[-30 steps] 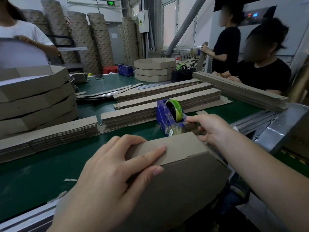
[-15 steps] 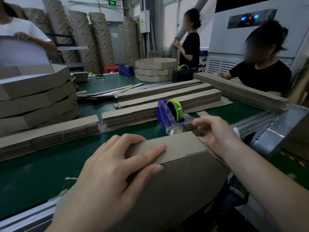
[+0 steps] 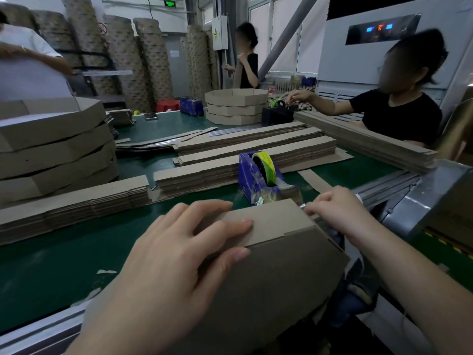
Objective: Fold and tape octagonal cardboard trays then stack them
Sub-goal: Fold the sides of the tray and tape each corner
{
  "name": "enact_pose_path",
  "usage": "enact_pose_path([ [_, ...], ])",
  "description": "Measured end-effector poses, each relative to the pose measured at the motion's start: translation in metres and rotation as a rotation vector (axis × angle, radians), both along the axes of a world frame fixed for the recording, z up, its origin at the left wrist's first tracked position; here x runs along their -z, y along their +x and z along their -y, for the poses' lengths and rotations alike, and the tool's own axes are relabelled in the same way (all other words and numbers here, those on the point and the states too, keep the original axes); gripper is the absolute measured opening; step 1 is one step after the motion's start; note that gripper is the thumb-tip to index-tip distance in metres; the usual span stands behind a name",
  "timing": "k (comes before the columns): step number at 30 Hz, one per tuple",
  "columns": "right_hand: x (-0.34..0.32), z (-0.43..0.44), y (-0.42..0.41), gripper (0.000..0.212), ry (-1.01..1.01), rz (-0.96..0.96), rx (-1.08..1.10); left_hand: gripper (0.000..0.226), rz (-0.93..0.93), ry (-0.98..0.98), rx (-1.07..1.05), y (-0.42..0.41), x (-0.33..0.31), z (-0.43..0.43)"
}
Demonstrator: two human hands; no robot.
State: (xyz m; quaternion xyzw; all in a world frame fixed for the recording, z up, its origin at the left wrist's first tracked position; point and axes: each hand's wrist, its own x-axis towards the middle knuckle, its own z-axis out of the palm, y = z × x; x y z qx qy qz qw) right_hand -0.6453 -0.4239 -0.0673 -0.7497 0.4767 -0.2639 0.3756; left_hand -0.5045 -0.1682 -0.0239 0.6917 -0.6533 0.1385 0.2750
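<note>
Presses left hand [image 3: 179,252], fingers spread flat, onto the folded cardboard tray [image 3: 281,272] at the 6 o'clock edge of the table [image 3: 51,265] and pinches clear tape [image 3: 301,206] in right hand [image 3: 337,213] at the tray's 1 o'clock corner.

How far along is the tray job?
Done: finished trays stacked at left. In hand: left hand presses the folded tray; right hand pinches a tape strip by the blue dispenser, not yet on the seam. Left: tape, stack, then the piles of flat blanks.
</note>
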Motion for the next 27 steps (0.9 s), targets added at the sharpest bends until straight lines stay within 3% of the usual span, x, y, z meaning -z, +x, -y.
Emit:
enact_pose_path([
  [3,-0.011,-0.006,-0.009,0.007,-0.046,0.168,0.046,0.035,0.028,0.032,0.002,0.0,-0.003,0.001],
  [7,-0.036,-0.048,-0.016,0.013,-0.201,0.594,0.003,0.031,0.082,0.063,-0.022,0.003,-0.007,0.003],
  [10,-0.046,-0.098,-0.02,0.011,-0.192,0.757,-0.146,0.03,0.111,0.061,-0.048,0.004,-0.007,0.007],
  [17,-0.028,-0.148,-0.004,0.035,0.336,0.712,-0.259,0.031,0.074,0.026,-0.055,0.004,-0.002,0.01],
  [27,-0.02,-0.156,0.007,0.03,0.471,0.745,-0.145,0.039,0.096,0.058,-0.066,0.0,0.0,0.009],
])
